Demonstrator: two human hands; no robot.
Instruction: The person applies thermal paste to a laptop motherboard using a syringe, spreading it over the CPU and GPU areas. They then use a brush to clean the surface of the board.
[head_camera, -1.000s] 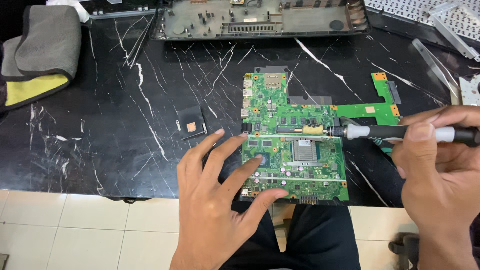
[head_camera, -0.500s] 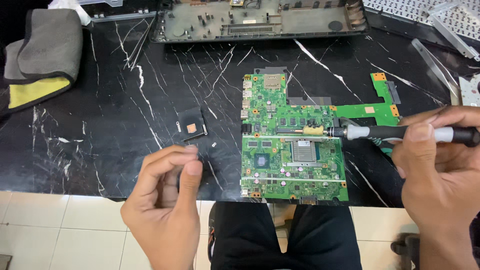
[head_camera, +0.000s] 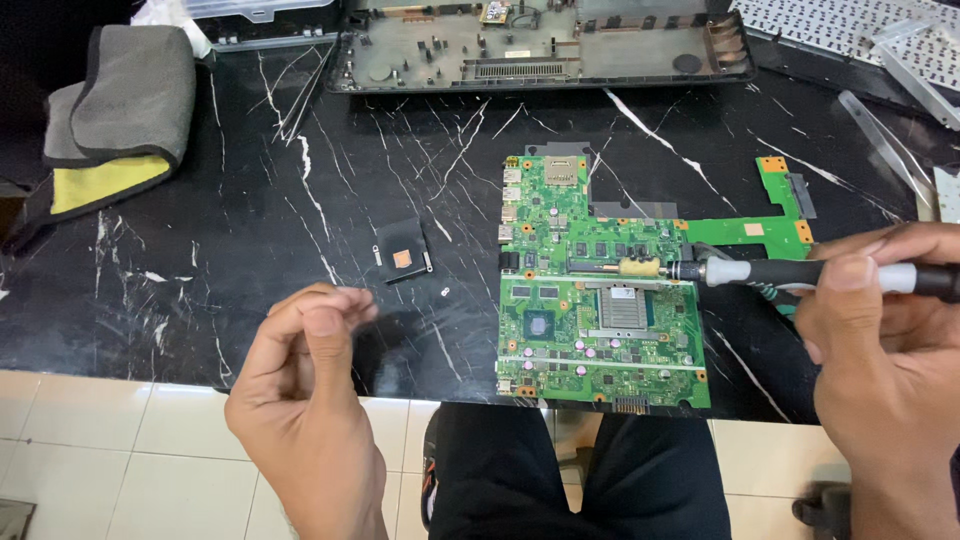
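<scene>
A black marble counter (head_camera: 250, 230) with thin white veins fills most of the view, its polished top catching soft, even light that gives pale sheen but no hard shadows. Its front edge runs straight across the lower part of the view. Below that edge lies a floor (head_camera: 110, 450) of pale cream square tiles with fine grey grout lines, showing to the left and again to the right of the seated person's dark trousers. At the far left the counter ends and a dark gap falls away beside it. No wall or window comes into view from this downward angle.
</scene>
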